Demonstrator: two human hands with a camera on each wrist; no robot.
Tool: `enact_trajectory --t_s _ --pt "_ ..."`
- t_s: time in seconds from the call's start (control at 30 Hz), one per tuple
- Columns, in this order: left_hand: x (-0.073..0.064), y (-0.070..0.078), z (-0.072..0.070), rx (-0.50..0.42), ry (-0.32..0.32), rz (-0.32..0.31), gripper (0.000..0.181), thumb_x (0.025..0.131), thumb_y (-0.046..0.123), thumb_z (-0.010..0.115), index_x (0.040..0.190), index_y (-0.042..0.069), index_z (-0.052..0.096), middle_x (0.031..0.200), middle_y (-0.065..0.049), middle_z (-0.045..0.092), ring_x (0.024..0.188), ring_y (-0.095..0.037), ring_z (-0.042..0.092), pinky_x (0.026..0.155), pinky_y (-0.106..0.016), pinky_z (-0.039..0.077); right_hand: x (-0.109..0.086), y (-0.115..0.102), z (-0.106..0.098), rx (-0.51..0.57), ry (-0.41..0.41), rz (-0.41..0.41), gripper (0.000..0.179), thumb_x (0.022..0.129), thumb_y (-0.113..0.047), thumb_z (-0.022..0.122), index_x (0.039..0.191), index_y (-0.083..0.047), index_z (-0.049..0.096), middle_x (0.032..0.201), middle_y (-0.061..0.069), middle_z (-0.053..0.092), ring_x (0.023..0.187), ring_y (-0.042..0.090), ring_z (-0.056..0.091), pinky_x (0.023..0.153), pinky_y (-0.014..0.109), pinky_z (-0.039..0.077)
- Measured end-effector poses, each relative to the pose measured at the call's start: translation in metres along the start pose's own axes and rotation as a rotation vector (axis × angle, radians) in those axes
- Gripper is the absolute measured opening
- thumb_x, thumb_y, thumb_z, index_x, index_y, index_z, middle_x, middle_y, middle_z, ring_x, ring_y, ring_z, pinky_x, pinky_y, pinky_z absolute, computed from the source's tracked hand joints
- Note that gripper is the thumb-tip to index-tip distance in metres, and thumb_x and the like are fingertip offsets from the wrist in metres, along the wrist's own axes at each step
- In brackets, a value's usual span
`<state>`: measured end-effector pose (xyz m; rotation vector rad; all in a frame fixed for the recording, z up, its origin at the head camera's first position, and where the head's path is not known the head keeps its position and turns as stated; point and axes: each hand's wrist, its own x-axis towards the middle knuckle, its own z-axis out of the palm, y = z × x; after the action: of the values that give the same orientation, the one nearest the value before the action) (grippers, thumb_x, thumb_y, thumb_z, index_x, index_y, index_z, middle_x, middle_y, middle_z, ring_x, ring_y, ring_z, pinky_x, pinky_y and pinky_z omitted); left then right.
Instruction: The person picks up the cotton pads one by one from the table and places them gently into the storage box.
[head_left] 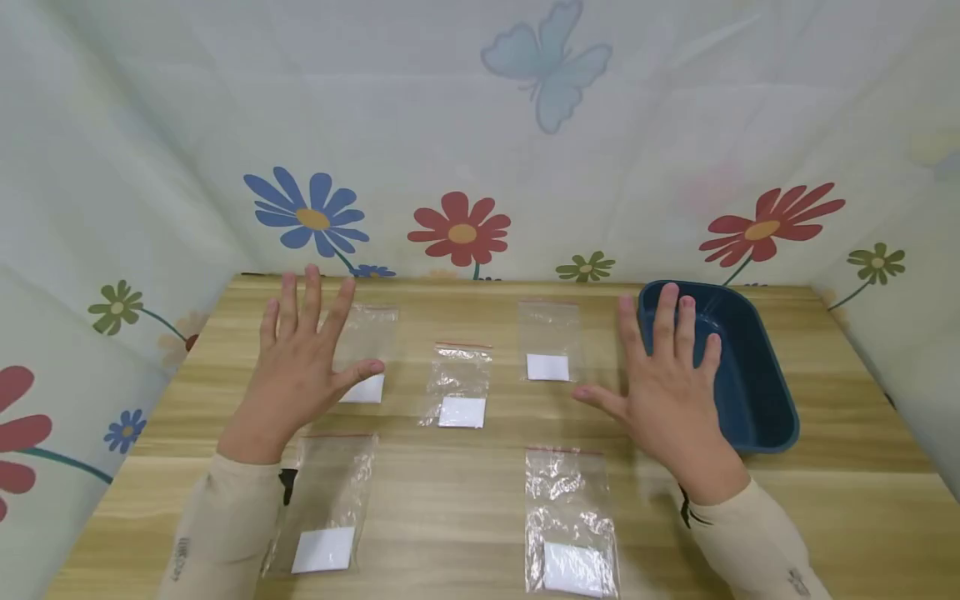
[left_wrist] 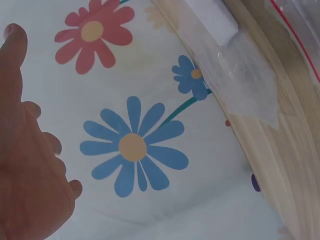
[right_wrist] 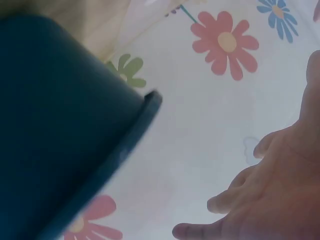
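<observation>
Fingers spread and straight, my left hand (head_left: 300, 379) hovers palm down over the left of the table, holding nothing. It partly covers a clear zip bag (head_left: 378, 333) with a white slip inside. My right hand (head_left: 671, 396), also spread and empty, overlaps the left side of a dark blue plastic bin (head_left: 780, 392) in the head view. Between the hands lie a small zip bag (head_left: 461, 375) and another zip bag (head_left: 550, 329). Nearer me are a larger zip bag (head_left: 333, 475) by my left wrist and a shiny zip bag (head_left: 566, 500) on the right. Each contains a white slip.
The wood-grain table (head_left: 442, 500) ends at the back against a white curtain (head_left: 420, 108) printed with flowers and a butterfly. More curtain hangs along both sides. The bin stands at the table's back right.
</observation>
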<state>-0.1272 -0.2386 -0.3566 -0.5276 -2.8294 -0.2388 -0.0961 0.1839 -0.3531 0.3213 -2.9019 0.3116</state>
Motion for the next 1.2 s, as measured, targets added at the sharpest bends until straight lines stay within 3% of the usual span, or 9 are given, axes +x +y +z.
enact_trajectory --t_s 0.1,0.17,0.4,0.6,0.83,1.07,1.2 --pt "-0.002 -0.007 0.001 -0.006 -0.031 -0.038 0.107 0.092 0.063 0.061 0.163 0.024 -0.008 0.163 -0.009 -0.03 0.147 -0.035 -0.027 0.115 -0.062 -0.006 0.0 0.004 -0.002 0.002 0.021 -0.012 0.126 0.08 -0.066 0.074 0.162 -0.022 -0.011 0.162 0.015 -0.029 0.148 0.04 -0.019 0.107 0.077 0.0" --pt "-0.003 -0.012 0.001 -0.009 -0.041 -0.057 0.107 0.092 0.059 0.065 0.163 0.025 -0.008 0.163 -0.008 -0.03 0.147 -0.033 -0.027 0.115 -0.062 -0.006 0.0 0.008 -0.004 -0.002 0.034 -0.024 0.127 0.079 -0.063 0.077 0.163 -0.021 -0.01 0.163 0.017 -0.026 0.149 0.041 -0.016 0.106 0.078 0.002" --pt "-0.009 -0.026 0.004 -0.04 -0.073 -0.063 0.106 0.092 0.058 0.065 0.164 0.022 -0.004 0.165 -0.011 -0.024 0.148 -0.034 -0.023 0.113 -0.068 0.001 -0.007 0.038 -0.009 -0.04 0.041 -0.055 0.124 0.079 -0.066 0.074 0.164 -0.015 -0.001 0.164 0.021 -0.019 0.15 0.043 -0.012 0.106 0.079 0.005" --pt "-0.013 -0.043 0.002 -0.132 -0.095 -0.128 0.103 0.095 0.054 0.065 0.163 0.022 -0.006 0.165 -0.013 -0.022 0.15 -0.043 -0.01 0.105 -0.077 0.011 -0.026 0.078 -0.009 -0.009 0.022 -0.057 0.122 0.081 -0.073 0.066 0.163 -0.013 -0.001 0.164 0.026 -0.016 0.149 0.047 -0.01 0.106 0.078 0.003" --pt "-0.012 -0.056 0.006 -0.233 -0.244 -0.225 0.097 0.099 0.052 0.058 0.162 0.023 -0.01 0.161 -0.014 -0.028 0.135 -0.067 0.017 0.099 -0.079 0.021 -0.047 0.124 -0.009 0.02 -0.09 0.011 0.12 0.086 -0.064 0.068 0.162 -0.015 -0.011 0.161 0.023 -0.025 0.147 0.044 -0.021 0.105 0.078 -0.003" --pt "-0.01 -0.069 0.016 -0.309 -0.368 -0.287 0.098 0.101 0.036 0.062 0.16 0.026 -0.015 0.159 -0.012 -0.033 0.135 -0.067 0.014 0.103 -0.075 0.025 -0.055 0.15 0.002 0.032 -0.174 0.038 0.124 0.086 -0.059 0.072 0.16 -0.013 -0.016 0.159 0.019 -0.033 0.144 0.04 -0.03 0.103 0.078 -0.004" --pt "-0.013 -0.076 0.023 -0.309 -0.42 -0.293 0.094 0.101 0.029 0.062 0.162 0.017 -0.009 0.159 -0.026 -0.026 0.132 -0.071 0.015 0.101 -0.076 0.026 -0.056 0.159 0.009 0.059 -0.212 0.037 0.126 0.085 -0.059 0.073 0.159 -0.014 -0.017 0.158 0.019 -0.035 0.143 0.04 -0.032 0.101 0.08 -0.003"
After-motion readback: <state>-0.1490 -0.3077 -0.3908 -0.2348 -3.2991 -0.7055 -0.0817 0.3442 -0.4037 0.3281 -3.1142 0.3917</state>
